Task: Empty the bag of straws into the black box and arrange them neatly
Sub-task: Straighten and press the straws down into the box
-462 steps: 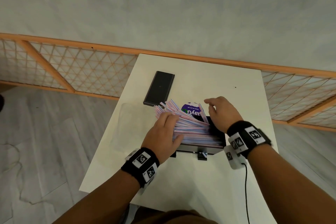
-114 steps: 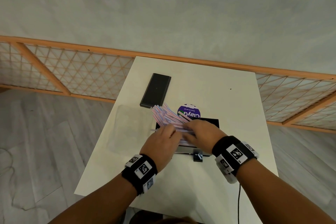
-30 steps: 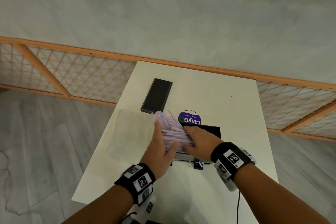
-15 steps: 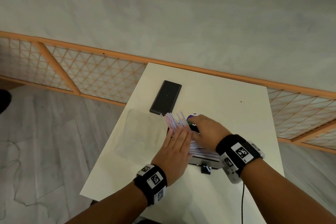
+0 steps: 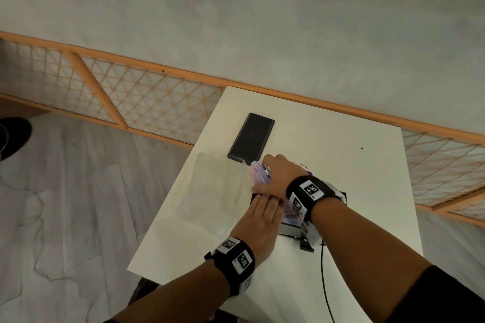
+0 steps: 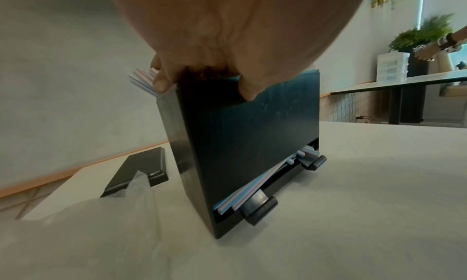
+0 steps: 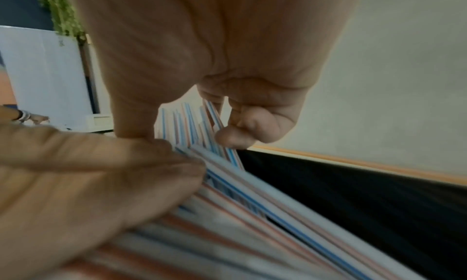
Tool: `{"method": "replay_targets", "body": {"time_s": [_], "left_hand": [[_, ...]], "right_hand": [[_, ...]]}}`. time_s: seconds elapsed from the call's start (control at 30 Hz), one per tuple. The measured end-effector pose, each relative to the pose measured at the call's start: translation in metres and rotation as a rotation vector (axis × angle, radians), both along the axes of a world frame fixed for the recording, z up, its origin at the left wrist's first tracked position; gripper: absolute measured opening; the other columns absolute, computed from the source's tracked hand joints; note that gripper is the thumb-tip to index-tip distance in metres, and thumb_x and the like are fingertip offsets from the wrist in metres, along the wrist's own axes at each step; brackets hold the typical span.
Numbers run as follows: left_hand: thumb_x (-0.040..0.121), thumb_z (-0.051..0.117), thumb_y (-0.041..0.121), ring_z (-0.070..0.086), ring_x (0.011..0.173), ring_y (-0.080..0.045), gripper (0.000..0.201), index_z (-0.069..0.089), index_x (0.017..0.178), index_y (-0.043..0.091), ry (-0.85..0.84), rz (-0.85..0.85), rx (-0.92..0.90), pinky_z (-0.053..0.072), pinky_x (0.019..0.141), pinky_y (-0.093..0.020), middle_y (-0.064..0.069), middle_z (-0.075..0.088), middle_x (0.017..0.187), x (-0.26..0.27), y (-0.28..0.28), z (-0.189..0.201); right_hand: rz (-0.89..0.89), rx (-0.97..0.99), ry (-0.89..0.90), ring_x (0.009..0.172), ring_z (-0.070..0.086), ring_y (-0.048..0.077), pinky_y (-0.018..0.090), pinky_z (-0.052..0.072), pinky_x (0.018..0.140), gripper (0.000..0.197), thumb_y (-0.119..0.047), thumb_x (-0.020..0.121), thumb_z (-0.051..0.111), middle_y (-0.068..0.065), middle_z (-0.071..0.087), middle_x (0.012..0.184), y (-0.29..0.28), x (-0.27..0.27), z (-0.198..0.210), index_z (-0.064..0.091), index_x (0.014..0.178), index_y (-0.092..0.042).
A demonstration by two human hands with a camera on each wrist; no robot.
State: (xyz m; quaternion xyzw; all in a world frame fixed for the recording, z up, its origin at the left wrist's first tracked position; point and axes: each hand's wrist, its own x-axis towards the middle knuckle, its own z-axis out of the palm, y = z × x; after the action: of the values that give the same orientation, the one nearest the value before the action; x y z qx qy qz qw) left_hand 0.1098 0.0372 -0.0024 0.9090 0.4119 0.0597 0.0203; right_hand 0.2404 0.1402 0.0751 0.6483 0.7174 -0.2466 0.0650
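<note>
Straws lay heaped in the top of the box, long axis running from the near-right end out to the far-left, where their tips overshot the box wall and fanned toward the lid. A few more showed in the slot at the box's foot (wrist view, low front edge). The box stood mid-desk.

Right hand reached across from the right and sat on the overhanging end, thumb and fingers curled round that end of the bundle. Left hand lay nearer the body, fingers straight and flat on the near-left rim and the straws there, fingertips just under the right hand's heel. The two hands touched or nearly so; which, I could not tell.

The relation that mattered: the loose ends stuck out on the far-left side, beyond the left hand and under the right. The right hand was the one placed to push them along their own axis, back toward the near-right end, with the left acting as a fence along the side.

Bag lay flat and looked emptied, on the desk left of the box. Judged: emptying done, squaring-up under way, stack not yet level.
</note>
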Motion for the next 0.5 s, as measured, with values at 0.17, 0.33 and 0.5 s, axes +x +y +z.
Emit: {"method": "replay_targets", "body": {"time_s": [0.17, 0.33, 0.5], "left_hand": [[0.092, 0.043, 0.019, 0.051, 0.134, -0.038, 0.053, 0.052, 0.142, 0.003, -0.014, -0.016, 0.023, 0.041, 0.114, -0.05, -0.02, 0.055, 0.141, 0.002, -0.002, 0.0], [0.094, 0.044, 0.021, 0.049, 0.134, -0.038, 0.052, 0.051, 0.142, 0.003, 0.035, -0.051, 0.057, 0.035, 0.116, -0.051, -0.02, 0.056, 0.14, 0.002, -0.002, 0.0], [0.096, 0.048, 0.022, 0.05, 0.132, -0.036, 0.047, 0.053, 0.139, 0.004, 0.03, -0.057, 0.057, 0.036, 0.116, -0.05, -0.019, 0.058, 0.137, 0.001, -0.003, 0.002]], "right_hand": [[0.027, 0.005, 0.047, 0.091, 0.055, 0.02, 0.031, 0.043, 0.072, 0.058, -0.059, 0.077, 0.071, 0.003, 0.052, 0.113, 0.006, -0.002, -0.002, 0.05, 0.119, -0.026], [0.052, 0.02, 0.101, 0.082, 0.057, 0.016, 0.026, 0.047, 0.068, 0.041, -0.046, 0.079, 0.073, 0.001, 0.048, 0.105, 0.004, -0.011, -0.004, 0.047, 0.106, -0.03], [0.041, 0.066, 0.112, 0.074, 0.059, 0.018, 0.023, 0.045, 0.061, 0.026, -0.029, 0.08, 0.073, -0.001, 0.052, 0.091, 0.001, -0.014, -0.003, 0.052, 0.094, -0.024]]}}
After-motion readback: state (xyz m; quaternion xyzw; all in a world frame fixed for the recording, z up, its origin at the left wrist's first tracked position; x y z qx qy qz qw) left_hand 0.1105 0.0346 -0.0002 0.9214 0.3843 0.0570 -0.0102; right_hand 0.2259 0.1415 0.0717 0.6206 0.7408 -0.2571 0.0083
